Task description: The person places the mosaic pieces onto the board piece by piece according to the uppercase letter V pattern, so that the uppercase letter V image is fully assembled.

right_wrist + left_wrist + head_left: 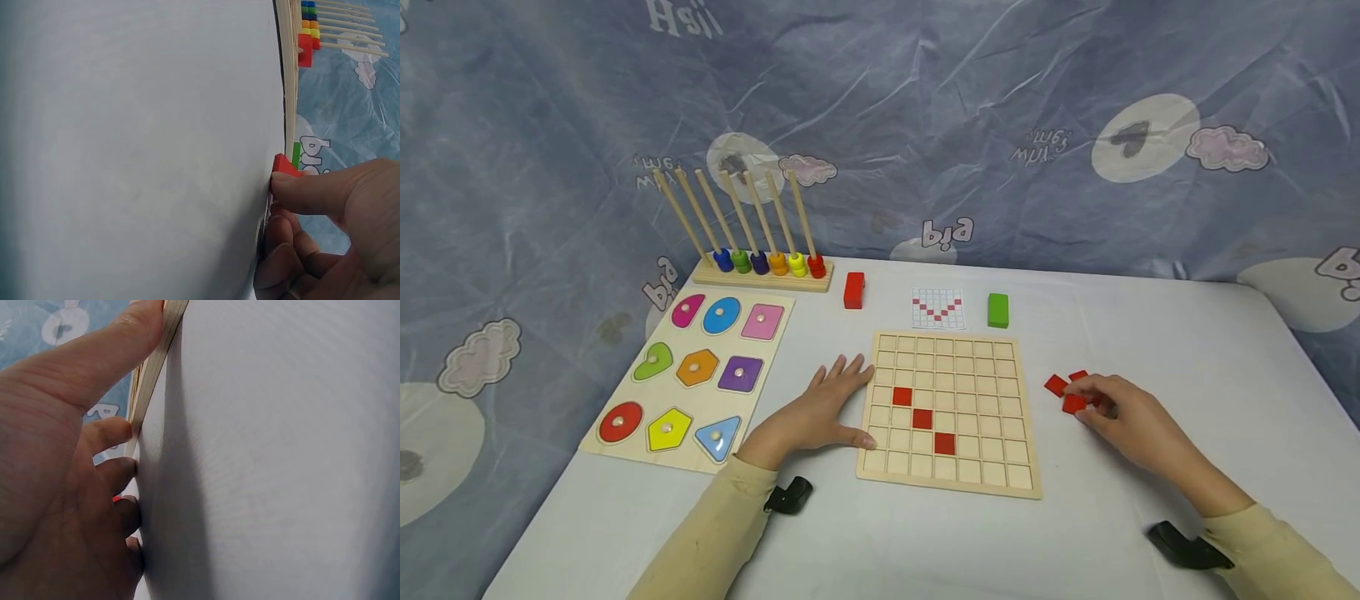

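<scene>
A wooden grid board (977,427) lies on the white table with three red square tiles set in a diagonal, one being the middle tile (922,419). My left hand (823,410) has its fingers spread beside the board; thumb (125,347) and fingertips touch its left edge. To the right of the board, my right hand (1131,417) pinches a red square tile (284,166) between thumb and fingers. Other loose red tiles (1056,385) lie around those fingertips, some partly hidden by the hand.
Behind the board lie a pattern card (937,309), a red block (853,291) and a green block (997,310). At the left are a shape puzzle board (700,400) and a peg rack (760,279) with coloured beads. A patterned cloth (925,125) hangs behind.
</scene>
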The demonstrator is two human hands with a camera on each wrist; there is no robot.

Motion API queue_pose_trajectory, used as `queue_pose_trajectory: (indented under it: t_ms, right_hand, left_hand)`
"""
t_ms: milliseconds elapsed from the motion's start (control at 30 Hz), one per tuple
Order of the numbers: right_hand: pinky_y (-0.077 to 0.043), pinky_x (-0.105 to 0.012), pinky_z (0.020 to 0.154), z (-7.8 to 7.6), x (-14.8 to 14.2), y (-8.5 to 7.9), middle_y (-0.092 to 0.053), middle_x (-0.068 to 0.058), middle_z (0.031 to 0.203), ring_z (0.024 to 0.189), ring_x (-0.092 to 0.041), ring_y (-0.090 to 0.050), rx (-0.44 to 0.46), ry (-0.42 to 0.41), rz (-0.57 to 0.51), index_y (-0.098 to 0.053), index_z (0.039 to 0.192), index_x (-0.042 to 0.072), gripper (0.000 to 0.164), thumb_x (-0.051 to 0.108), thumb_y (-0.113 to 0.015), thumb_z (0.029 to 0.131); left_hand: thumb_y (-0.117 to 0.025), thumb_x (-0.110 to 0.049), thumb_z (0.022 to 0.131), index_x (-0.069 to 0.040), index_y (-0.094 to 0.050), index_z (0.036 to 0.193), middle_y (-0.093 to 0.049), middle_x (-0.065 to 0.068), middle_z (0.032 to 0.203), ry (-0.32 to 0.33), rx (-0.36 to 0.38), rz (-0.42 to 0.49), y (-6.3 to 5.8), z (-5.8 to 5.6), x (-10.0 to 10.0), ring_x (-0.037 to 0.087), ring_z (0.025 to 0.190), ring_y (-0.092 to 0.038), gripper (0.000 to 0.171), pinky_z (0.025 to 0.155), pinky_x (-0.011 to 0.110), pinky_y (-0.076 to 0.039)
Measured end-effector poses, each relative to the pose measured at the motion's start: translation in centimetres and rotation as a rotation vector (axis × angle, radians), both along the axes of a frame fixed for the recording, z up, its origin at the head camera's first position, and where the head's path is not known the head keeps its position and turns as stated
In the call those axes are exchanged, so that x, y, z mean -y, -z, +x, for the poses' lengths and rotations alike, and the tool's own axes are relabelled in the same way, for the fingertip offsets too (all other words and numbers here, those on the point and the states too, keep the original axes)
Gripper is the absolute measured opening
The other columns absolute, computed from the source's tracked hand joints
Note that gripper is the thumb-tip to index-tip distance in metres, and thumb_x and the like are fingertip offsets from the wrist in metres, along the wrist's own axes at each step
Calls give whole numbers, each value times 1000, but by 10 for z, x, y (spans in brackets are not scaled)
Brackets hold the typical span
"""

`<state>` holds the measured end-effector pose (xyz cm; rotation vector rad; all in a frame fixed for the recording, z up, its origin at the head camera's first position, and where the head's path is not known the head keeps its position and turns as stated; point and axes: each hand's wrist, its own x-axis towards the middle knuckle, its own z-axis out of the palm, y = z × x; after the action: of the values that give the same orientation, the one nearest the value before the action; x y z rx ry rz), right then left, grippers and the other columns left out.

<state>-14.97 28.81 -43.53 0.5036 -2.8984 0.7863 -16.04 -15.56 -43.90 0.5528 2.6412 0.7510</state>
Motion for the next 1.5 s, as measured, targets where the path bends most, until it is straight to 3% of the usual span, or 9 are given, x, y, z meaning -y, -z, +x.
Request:
queue_pose_trajectory:
  t_ms: [233, 600, 733, 1000, 1500]
  right_hand:
    - [-44, -24, 60, 1, 2, 0, -58, 4, 84, 74, -9, -49, 35, -8, 15, -68, 110, 16, 32, 0, -79, 84]
    - [-47, -25, 63, 3, 3, 1, -61, 6, 86, 75, -6, -54, 20, -11, 25, -67, 112, 19, 30, 8, -80, 87]
    - [-49, -25, 63, 3, 4, 0, -64, 4, 89, 77, -6, -56, 5, -3, 19, -68, 113, 18, 30, 6, -78, 88]
    - [-43, -24, 59, 3, 8, -2, -64, 5, 80, 71, -8, -53, -2, 14, -22, -71, 118, 19, 34, 2, -75, 89]
    - [-48, -18, 64, 0, 25, -6, -72, 3, 95, 75, -5, -60, 19, -18, -135, -71, 115, 17, 23, 10, -74, 94]
  left_hand:
    - [-89, -47, 74, -16, -28, 162, -13, 5, 170, -4, 1, 3, -1, 0, -1, 26, 157, 2, 111, 126, 46, 2]
    - [-89, -47, 74, -16, -28, 162, -13, 4, 170, -5, 1, -2, -1, 0, -1, 26, 157, 2, 111, 126, 44, 3]
    - [-89, -47, 74, -16, -28, 162, -13, 4, 170, -4, 0, 0, 0, 0, 0, 26, 157, 2, 112, 126, 45, 3]
    - [-89, -48, 74, -17, -28, 162, -13, 4, 171, -5, 2, -1, -1, 0, 0, 26, 157, 2, 111, 126, 45, 3]
    - [-89, -47, 74, -15, -27, 162, -12, 5, 170, 1, 8, -1, -2, -1, -1, 27, 157, 2, 112, 126, 45, 3]
